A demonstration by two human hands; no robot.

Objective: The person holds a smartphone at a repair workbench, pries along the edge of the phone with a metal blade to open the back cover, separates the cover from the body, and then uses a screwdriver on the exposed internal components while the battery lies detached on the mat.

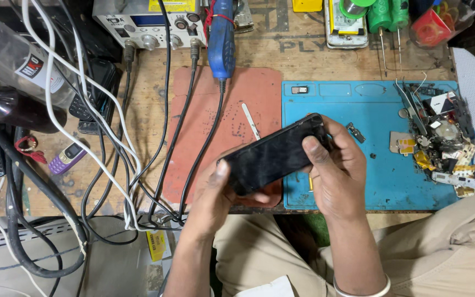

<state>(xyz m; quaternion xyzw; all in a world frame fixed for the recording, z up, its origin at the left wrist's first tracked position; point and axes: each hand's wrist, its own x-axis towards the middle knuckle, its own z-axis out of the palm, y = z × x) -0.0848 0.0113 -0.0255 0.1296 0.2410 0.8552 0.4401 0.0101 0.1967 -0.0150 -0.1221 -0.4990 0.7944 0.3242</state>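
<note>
Both hands hold a black phone (pixel 275 154) above the front edge of the workbench (pixel 303 38). The left hand (pixel 215 192) grips the lower end, thumb on the screen. The right hand (pixel 336 165) grips the upper end, thumb across the screen edge. Beneath the phone, a red mat (pixel 232 99) lies beside a blue mat (pixel 380 165). A metal pry tool (pixel 251 121) rests on the red mat. Loose phone parts (pixel 441 143) are piled at the right edge of the blue mat. Black and white cables (pixel 111 137) cross the bench at left, near a small purple phone (pixel 67 158).
</note>
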